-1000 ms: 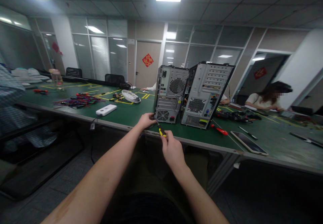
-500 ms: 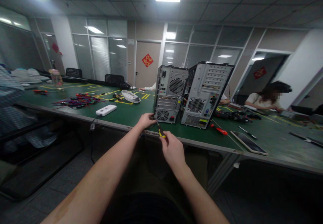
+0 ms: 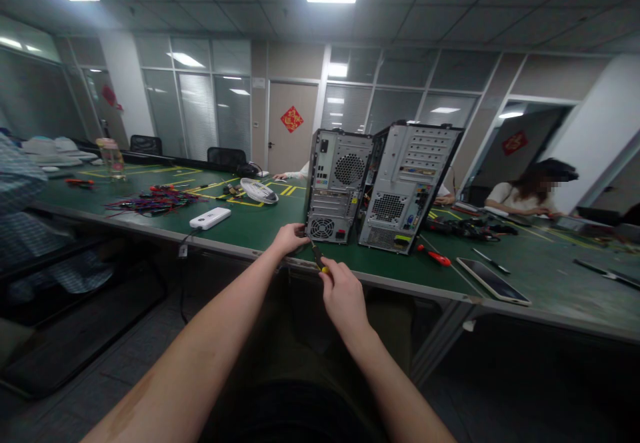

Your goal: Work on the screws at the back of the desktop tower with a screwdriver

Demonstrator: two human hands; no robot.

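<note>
My right hand (image 3: 343,296) is closed around the handle of a yellow-and-black screwdriver (image 3: 318,259). Its shaft angles up toward the bottom corner of the left computer case (image 3: 337,183), which stands near the near edge of the green counter (image 3: 240,226). My left hand (image 3: 290,238) curls against that corner, probably to steady the case and tip. I cannot tell whether it grips anything.
</note>
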